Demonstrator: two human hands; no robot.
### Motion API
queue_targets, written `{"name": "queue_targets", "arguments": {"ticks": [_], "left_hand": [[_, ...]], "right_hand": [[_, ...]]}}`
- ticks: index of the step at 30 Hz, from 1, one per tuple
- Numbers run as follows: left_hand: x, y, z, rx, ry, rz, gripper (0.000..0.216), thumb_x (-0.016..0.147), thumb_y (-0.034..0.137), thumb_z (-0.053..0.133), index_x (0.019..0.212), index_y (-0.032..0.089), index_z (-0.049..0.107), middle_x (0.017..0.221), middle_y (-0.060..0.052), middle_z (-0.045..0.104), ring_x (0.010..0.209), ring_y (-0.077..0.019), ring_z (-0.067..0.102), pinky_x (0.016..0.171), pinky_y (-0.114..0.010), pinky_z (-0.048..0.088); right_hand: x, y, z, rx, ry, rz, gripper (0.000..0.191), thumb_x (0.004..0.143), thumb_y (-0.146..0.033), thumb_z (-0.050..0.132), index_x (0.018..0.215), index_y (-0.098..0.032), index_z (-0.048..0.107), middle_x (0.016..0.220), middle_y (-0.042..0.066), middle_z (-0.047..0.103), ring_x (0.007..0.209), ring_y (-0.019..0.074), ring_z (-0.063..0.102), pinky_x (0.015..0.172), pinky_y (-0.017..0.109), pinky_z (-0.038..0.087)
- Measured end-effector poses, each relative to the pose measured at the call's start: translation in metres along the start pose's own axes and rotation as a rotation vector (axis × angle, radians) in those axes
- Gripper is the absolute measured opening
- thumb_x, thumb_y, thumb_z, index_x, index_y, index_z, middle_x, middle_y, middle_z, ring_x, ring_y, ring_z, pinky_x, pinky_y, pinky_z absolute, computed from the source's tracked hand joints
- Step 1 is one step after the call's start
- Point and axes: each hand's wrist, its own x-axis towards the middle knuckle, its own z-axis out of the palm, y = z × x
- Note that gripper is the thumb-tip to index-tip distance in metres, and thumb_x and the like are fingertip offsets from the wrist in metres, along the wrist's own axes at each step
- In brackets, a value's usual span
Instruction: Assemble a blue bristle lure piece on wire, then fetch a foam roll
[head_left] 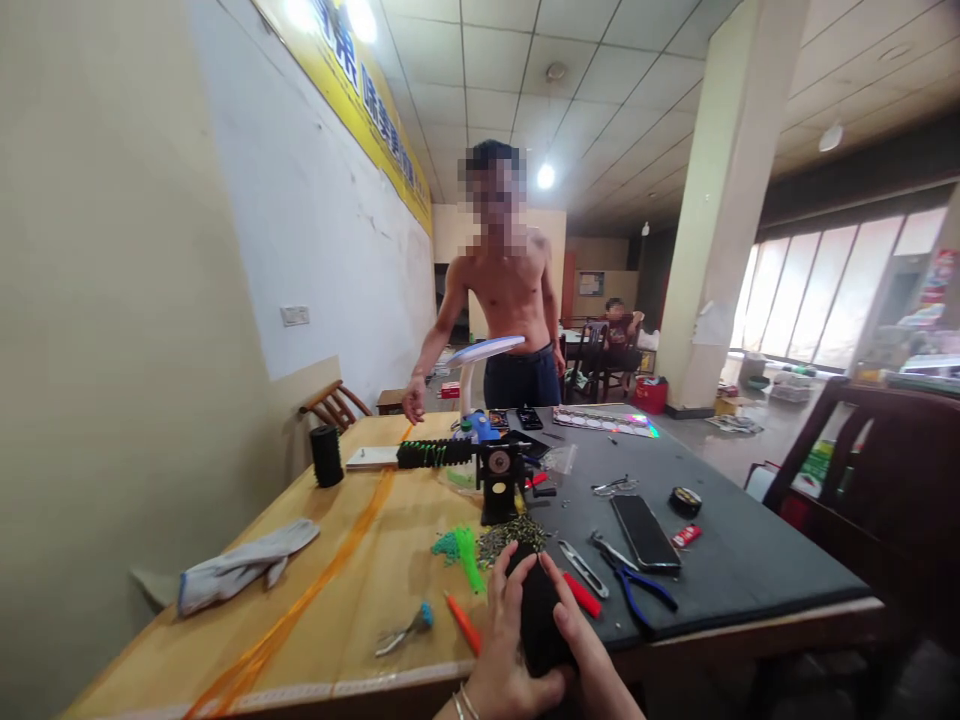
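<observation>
My left hand (510, 640) and my right hand (589, 645) meet at the near edge of the wooden table (352, 600), both wrapped round a black fuzzy roll (538, 610) held upright between them. Just beyond the roll lies a heap of small dark-green and gold bits (510, 535) beside a bright green tuft (459, 548). Behind that stands a small black vise-like stand (501, 482) with a black-and-green wrapped rod (435, 453) sticking out to the left.
A black mat (720, 560) carries a phone (643, 531), blue-handled pliers (634, 580), red cutters (581, 594), a tape roll (685, 500). An orange strip (322, 590), white glove (240, 565), black spool (326, 455), desk lamp (480, 365). A shirtless person (510, 320) stands at the far end; dark chair (885, 470) right.
</observation>
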Motion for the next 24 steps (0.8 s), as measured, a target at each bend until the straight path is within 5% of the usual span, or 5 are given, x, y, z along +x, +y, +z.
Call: {"name": "queue_targets", "arguments": {"ticks": [6,10,17,24], "left_hand": [[0.01,-0.015,0.021,-0.043,-0.065,0.098,0.105,0.056,0.022,0.079,0.148,0.03,0.03,0.158,-0.017,0.017,0.143,-0.0448,0.026,0.113,-0.062,0.029],[0.012,-0.019,0.015,-0.014,-0.088,0.099,0.109,0.052,0.02,0.077,0.147,0.031,0.025,0.158,-0.015,0.012,0.144,-0.0454,0.022,0.113,-0.064,0.027],[0.018,-0.016,-0.056,0.147,-0.048,0.008,0.105,0.051,0.018,0.074,0.144,0.031,0.028,0.154,-0.013,0.014,0.143,-0.0441,0.021,0.115,-0.064,0.024],[0.01,-0.046,-0.138,0.258,0.045,-0.118,0.101,0.056,0.022,0.076,0.143,0.03,0.026,0.154,-0.013,0.017,0.143,-0.0408,0.023,0.117,-0.062,0.024]], "right_hand": [[0.005,0.025,-0.023,0.155,0.07,-0.051,0.083,0.07,-0.075,0.067,0.135,-0.024,0.058,0.147,0.01,0.049,0.14,0.0332,0.039,0.117,0.048,0.026],[0.011,0.046,-0.022,0.344,0.009,-0.06,0.084,0.068,-0.071,0.072,0.136,-0.025,0.056,0.145,0.009,0.051,0.138,0.0336,0.041,0.116,0.05,0.027],[0.048,0.042,0.034,0.37,-0.119,0.041,0.078,0.067,-0.054,0.077,0.136,-0.024,0.055,0.14,0.008,0.056,0.132,0.0332,0.048,0.111,0.05,0.035],[0.1,0.039,0.118,0.114,-0.194,0.118,0.069,0.066,-0.03,0.059,0.135,-0.02,0.058,0.139,0.008,0.057,0.132,0.0299,0.048,0.113,0.044,0.035]]}}
